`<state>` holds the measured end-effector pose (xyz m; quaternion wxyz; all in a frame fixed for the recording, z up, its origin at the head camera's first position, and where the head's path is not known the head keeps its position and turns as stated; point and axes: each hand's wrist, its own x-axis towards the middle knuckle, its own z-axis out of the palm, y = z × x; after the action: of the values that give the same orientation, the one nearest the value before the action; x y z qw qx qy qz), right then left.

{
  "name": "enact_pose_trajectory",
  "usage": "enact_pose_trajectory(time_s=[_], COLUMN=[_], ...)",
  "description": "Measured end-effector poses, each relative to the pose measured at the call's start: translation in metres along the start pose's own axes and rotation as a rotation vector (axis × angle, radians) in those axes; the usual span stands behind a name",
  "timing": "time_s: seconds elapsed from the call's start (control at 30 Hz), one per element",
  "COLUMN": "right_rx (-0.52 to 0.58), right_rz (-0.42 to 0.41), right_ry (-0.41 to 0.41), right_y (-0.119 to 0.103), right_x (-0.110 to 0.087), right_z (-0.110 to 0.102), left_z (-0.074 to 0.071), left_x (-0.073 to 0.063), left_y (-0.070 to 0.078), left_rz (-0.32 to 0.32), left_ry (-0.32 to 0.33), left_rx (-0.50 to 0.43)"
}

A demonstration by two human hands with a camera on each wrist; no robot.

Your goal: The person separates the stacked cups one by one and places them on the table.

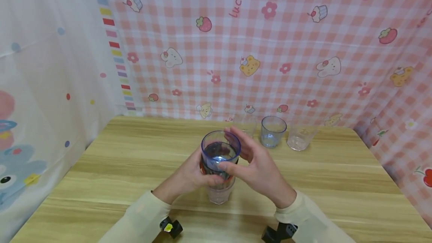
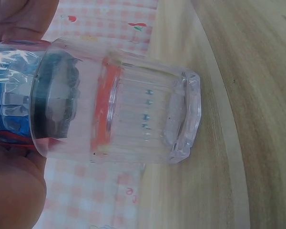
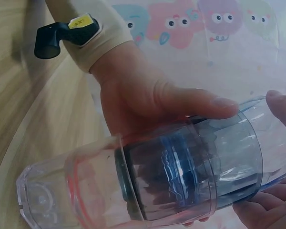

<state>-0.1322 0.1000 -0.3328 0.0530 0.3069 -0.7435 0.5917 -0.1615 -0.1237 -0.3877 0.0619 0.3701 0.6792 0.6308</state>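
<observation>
Blue-topped cup stack (image 1: 218,156) between hands (image 1: 192,175) (image 1: 261,168)

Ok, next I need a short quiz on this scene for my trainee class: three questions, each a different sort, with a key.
1. Count: how many back cups can be seen standing behind the hands in the head view?
2. True or false: only the right hand is touching the stack of cups.
3. Multiple choice: what colour is the rim of the top cup in the stack?
a) yellow
b) blue
c) green

Key
1. Three.
2. False; the left hand grips it too.
3. b) blue.
</observation>
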Motion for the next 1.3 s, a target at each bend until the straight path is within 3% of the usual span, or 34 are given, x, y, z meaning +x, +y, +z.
enact_pose_trajectory(time_s=[0.2,0.67,1.0,1.3], right_rx=[0.01,0.005,0.003,-0.002], right_rz=[0.029,0.019,-0.009,-0.016], right_ry=[-0.004,0.0,0.018,0.011], right_y=[-0.0012,-0.0002,-0.0006,-0.0065], right_x=[0.001,0.0024,0.0032,0.0065], right_z=[-0.0008,-0.0017,-0.0028,-0.0088], left_z=[-0.0016,0.0014,0.0025,0.0018], left_x=[-0.0007,0.0,0.0026,0.0008], left_y=[0.001,0.0017,0.0033,0.0022], left_rz=[-0.044,-0.033,-0.01,-0.083], left_ry=[0.001,-0.013,-0.012,0.012], left_rx=[0.032,-0.038,-0.027,0.002])
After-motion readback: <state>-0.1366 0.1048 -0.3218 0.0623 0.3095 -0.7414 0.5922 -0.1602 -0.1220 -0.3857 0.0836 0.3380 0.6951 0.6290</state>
